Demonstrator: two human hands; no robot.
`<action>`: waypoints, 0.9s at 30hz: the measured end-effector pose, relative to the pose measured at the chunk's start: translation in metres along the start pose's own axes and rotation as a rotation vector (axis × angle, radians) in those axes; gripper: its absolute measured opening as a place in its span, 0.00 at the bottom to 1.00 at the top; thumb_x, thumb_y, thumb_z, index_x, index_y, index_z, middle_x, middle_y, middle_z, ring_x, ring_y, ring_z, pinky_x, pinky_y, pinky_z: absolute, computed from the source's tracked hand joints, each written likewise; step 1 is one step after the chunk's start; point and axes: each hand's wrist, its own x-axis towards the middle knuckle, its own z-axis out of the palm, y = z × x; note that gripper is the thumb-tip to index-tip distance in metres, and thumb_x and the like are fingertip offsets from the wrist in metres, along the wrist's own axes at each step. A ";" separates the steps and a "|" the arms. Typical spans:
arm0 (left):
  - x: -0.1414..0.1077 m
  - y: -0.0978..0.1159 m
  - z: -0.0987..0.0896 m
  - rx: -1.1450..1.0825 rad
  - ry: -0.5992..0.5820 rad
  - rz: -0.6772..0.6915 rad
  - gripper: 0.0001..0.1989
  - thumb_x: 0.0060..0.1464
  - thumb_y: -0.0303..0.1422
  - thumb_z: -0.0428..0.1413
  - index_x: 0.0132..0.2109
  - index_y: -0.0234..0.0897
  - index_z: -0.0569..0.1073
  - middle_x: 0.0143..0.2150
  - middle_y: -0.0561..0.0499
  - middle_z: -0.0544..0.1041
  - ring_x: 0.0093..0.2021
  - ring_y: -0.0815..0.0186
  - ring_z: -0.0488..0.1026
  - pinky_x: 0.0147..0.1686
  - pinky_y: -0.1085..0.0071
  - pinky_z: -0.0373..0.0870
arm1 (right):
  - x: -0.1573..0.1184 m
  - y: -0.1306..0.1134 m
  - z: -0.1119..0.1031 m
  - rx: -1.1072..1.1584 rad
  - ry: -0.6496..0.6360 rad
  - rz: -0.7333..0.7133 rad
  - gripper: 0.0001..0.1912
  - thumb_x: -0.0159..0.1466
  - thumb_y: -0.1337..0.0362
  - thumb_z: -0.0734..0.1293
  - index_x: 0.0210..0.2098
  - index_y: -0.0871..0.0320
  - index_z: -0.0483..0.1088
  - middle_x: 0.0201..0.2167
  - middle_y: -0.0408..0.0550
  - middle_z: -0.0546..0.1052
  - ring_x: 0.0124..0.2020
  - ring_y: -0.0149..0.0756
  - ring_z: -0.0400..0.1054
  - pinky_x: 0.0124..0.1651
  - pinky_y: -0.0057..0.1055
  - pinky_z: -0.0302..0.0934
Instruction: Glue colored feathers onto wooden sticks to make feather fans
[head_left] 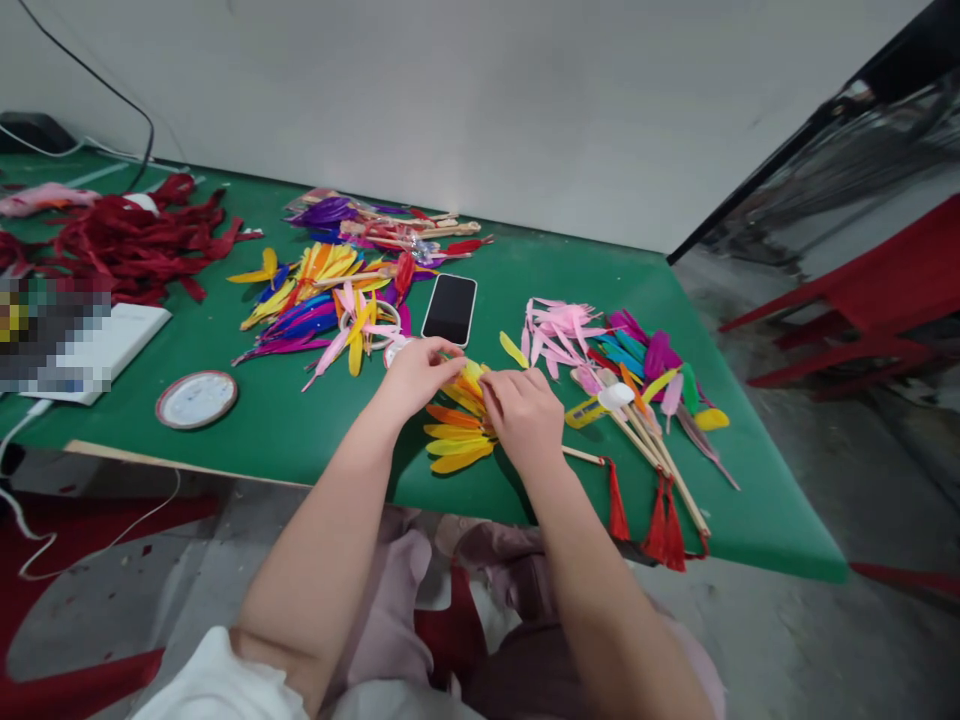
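A fan of yellow and orange feathers lies near the front edge of the green table. Over its upper left side is my left hand, thumb and fingers pinched together at the feather tips; what they hold is too small to make out. My right hand rests on the fan's right side, its fingers closed on the feathers and covering their inner ends. From beneath that hand a wooden stick with a red tassel comes out to the right.
A phone lies behind my hands. Feather piles and pink feathers flank it. Tasselled sticks and a yellow cutter are at right. Left are a round lid, a white box and dark red strips.
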 end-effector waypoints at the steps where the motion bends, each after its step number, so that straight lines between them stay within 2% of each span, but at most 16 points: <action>1: -0.001 -0.001 -0.002 0.009 -0.027 0.004 0.10 0.45 0.35 0.54 0.34 0.34 0.71 0.22 0.52 0.71 0.24 0.70 0.69 0.27 0.73 0.66 | -0.002 0.000 0.000 0.018 -0.011 -0.008 0.10 0.62 0.65 0.58 0.33 0.58 0.71 0.29 0.46 0.75 0.32 0.34 0.63 0.37 0.28 0.56; 4: -0.005 -0.004 -0.009 0.077 -0.064 0.029 0.08 0.44 0.32 0.54 0.33 0.34 0.72 0.21 0.54 0.70 0.23 0.71 0.67 0.26 0.74 0.64 | -0.011 0.004 -0.002 0.110 0.008 0.047 0.09 0.62 0.63 0.59 0.35 0.58 0.71 0.32 0.47 0.75 0.33 0.35 0.64 0.38 0.29 0.58; 8: -0.012 -0.009 -0.019 0.186 -0.044 0.036 0.11 0.43 0.32 0.55 0.37 0.37 0.73 0.21 0.57 0.66 0.21 0.74 0.62 0.22 0.76 0.58 | -0.034 0.012 -0.009 0.185 0.169 0.284 0.08 0.61 0.64 0.59 0.35 0.57 0.70 0.31 0.49 0.75 0.34 0.36 0.66 0.37 0.32 0.59; 10: -0.015 -0.012 -0.021 0.213 -0.047 0.016 0.12 0.43 0.33 0.55 0.38 0.38 0.73 0.19 0.57 0.64 0.20 0.74 0.60 0.21 0.76 0.55 | -0.045 0.014 -0.012 0.191 0.203 0.344 0.08 0.61 0.65 0.59 0.34 0.57 0.69 0.29 0.48 0.75 0.32 0.35 0.66 0.35 0.32 0.59; 14: -0.020 -0.015 -0.021 0.247 -0.035 -0.011 0.12 0.43 0.34 0.55 0.38 0.39 0.73 0.19 0.57 0.65 0.20 0.73 0.60 0.21 0.76 0.55 | -0.057 0.012 -0.013 0.211 0.190 0.334 0.06 0.60 0.67 0.61 0.32 0.58 0.69 0.29 0.47 0.75 0.31 0.34 0.66 0.37 0.32 0.59; 19: -0.022 -0.015 -0.015 0.263 -0.003 -0.017 0.12 0.44 0.35 0.54 0.38 0.39 0.73 0.19 0.57 0.66 0.21 0.72 0.63 0.23 0.75 0.58 | -0.054 0.010 -0.010 0.235 0.184 0.299 0.05 0.59 0.68 0.61 0.31 0.58 0.69 0.29 0.48 0.75 0.34 0.35 0.65 0.41 0.34 0.58; 27: -0.021 -0.012 -0.008 0.235 -0.043 -0.041 0.12 0.45 0.34 0.54 0.38 0.38 0.73 0.20 0.56 0.69 0.23 0.71 0.67 0.24 0.75 0.61 | -0.053 0.009 -0.008 0.257 0.140 0.293 0.06 0.59 0.67 0.61 0.31 0.58 0.70 0.29 0.48 0.75 0.35 0.36 0.63 0.43 0.35 0.58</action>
